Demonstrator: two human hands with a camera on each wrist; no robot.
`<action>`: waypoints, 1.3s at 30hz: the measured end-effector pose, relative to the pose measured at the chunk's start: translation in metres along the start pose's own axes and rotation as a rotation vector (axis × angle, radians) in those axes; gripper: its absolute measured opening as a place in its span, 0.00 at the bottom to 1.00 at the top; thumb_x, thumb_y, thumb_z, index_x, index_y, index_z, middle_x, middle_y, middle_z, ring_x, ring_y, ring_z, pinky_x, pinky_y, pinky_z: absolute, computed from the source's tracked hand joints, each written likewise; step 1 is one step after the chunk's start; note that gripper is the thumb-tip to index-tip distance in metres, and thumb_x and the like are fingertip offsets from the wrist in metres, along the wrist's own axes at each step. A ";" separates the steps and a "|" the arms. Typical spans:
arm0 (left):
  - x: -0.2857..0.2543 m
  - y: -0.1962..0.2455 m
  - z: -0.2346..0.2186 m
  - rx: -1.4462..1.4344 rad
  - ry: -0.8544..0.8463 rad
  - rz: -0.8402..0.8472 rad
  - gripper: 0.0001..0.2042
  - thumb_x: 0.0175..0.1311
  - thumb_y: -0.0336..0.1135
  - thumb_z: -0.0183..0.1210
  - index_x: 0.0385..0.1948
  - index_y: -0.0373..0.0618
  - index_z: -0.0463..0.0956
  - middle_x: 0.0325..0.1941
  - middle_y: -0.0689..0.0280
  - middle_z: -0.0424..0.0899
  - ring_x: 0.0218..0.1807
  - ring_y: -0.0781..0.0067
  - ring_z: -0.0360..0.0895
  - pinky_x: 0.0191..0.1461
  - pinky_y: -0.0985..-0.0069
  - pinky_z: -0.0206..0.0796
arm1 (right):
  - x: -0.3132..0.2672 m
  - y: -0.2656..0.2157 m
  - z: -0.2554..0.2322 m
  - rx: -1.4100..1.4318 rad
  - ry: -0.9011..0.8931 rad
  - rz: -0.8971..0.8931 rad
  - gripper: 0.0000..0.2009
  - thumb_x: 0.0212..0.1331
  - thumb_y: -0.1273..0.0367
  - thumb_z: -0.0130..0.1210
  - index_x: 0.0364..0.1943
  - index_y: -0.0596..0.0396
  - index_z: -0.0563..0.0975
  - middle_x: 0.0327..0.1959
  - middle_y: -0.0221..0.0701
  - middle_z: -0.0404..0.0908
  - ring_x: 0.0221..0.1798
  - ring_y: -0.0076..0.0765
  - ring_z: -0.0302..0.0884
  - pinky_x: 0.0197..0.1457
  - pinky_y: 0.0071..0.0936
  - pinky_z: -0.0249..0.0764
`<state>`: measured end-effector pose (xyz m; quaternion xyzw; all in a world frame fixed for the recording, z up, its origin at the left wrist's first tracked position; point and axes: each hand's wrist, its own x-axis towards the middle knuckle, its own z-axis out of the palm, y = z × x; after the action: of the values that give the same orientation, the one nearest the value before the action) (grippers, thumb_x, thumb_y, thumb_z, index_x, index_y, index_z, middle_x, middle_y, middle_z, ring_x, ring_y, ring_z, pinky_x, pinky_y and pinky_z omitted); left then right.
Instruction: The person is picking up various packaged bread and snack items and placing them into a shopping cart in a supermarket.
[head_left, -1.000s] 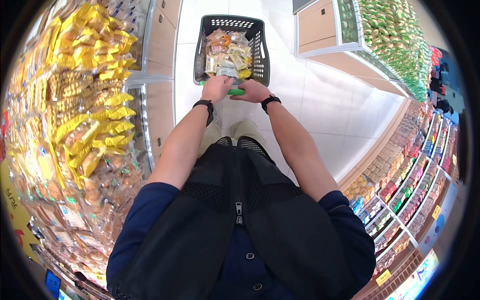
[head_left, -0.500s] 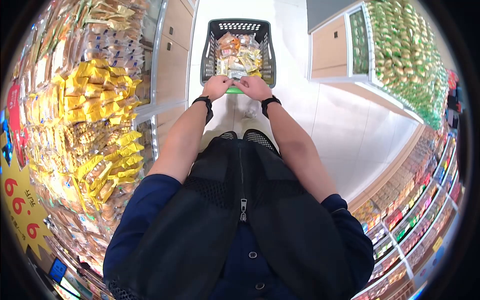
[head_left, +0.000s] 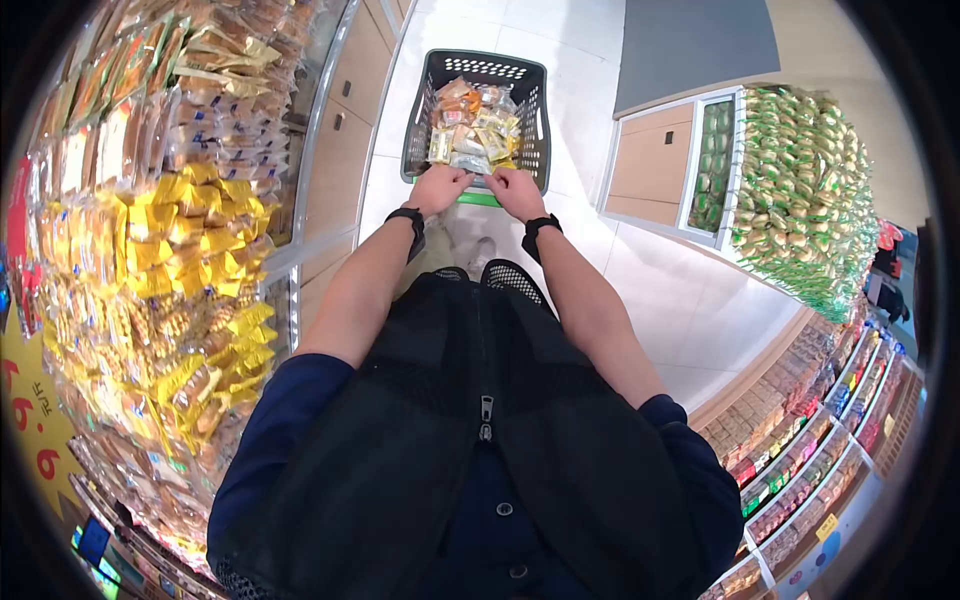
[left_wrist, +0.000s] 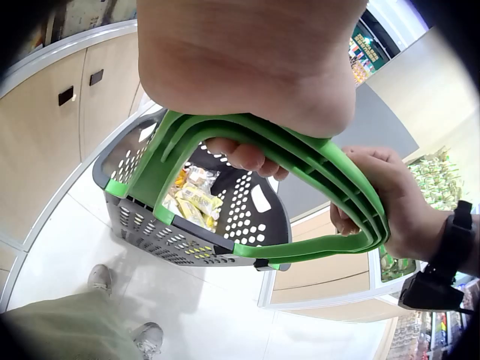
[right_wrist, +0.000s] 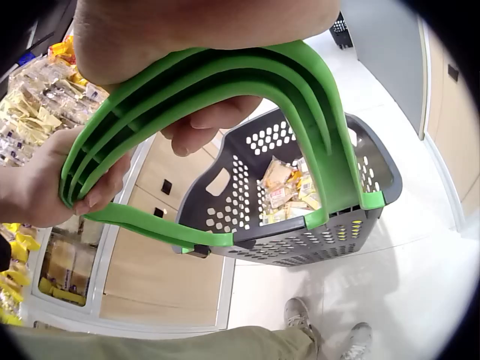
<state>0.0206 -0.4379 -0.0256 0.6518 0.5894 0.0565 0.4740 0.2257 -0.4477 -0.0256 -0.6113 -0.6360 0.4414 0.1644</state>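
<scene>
Both hands grip the green handle [left_wrist: 345, 187] of a dark grey perforated basket [head_left: 412, 130]. In the head view the left hand [head_left: 438, 190] and right hand [head_left: 516, 194] are side by side at the basket's near edge. The left wrist view has the left hand [left_wrist: 247, 67] large at the top, fingertips curled under the handle, the right hand [left_wrist: 390, 195] on its far end. In the right wrist view the right hand [right_wrist: 202, 45] wraps over the handle [right_wrist: 322, 120]. Wrapped snacks [right_wrist: 281, 184] in yellow, orange and clear packaging lie in the basket.
A tall display of bagged food [head_left: 170, 240] stands along the left, above wooden cabinets [head_left: 345, 125]. At the right are green-wrapped packages [head_left: 800, 180] on a cabinet [head_left: 650, 165], and shelves of small items [head_left: 820, 450]. Pale tiled floor [head_left: 670, 290] lies between them.
The view has shifted along the aisle, bringing more of the grey panel at upper right into sight. The right hand has moved slightly away from the left; both still grip the handle.
</scene>
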 end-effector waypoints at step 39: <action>0.107 -0.039 -0.028 -0.078 0.193 0.275 0.11 0.49 0.27 0.64 0.13 0.45 0.70 0.13 0.65 0.69 0.14 0.63 0.69 0.19 0.69 0.58 | 0.377 0.265 0.158 -0.258 -0.617 0.120 0.19 0.60 0.58 0.60 0.51 0.52 0.81 0.74 0.38 0.56 0.67 0.48 0.69 0.67 0.43 0.68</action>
<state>0.0068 -0.3405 -0.0889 0.6989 0.5347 0.2063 0.4279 0.2001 -0.1934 -0.4397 -0.5008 -0.6694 0.5305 -0.1406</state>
